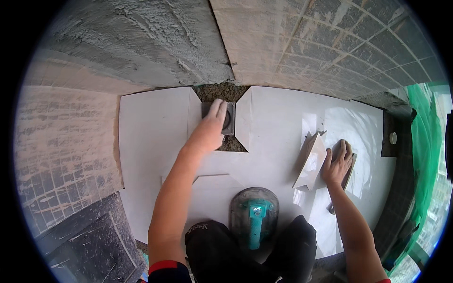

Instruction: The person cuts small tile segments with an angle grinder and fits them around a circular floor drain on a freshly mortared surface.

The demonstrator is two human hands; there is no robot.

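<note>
A dark square floor drain (pixel 230 123) with a round opening sits in the gap between white tiles, over rough mortar (pixel 222 92). My left hand (pixel 211 126) spans the drain, its fingers stretched toward the far edge and the thumb side by the near edge; the hand hides much of the drain's left half. On the tiles at the right rests my right hand (pixel 338 164), fingers apart. Partly under and beside it lies a flat, dark-edged tool (pixel 350 172), perhaps a trowel. Left of that hand are stacked, angle-cut tile pieces (pixel 311 162).
A teal-handled tool with a dark oval base (pixel 256 219) stands between my knees. White tiles (pixel 278 127) cover the floor. A cut tile piece (pixel 214 181) lies nearer me. Mortar-smeared walls (pixel 71 141) rise around; green netting (pixel 422 141) hangs at right, near a small white cap (pixel 393 138).
</note>
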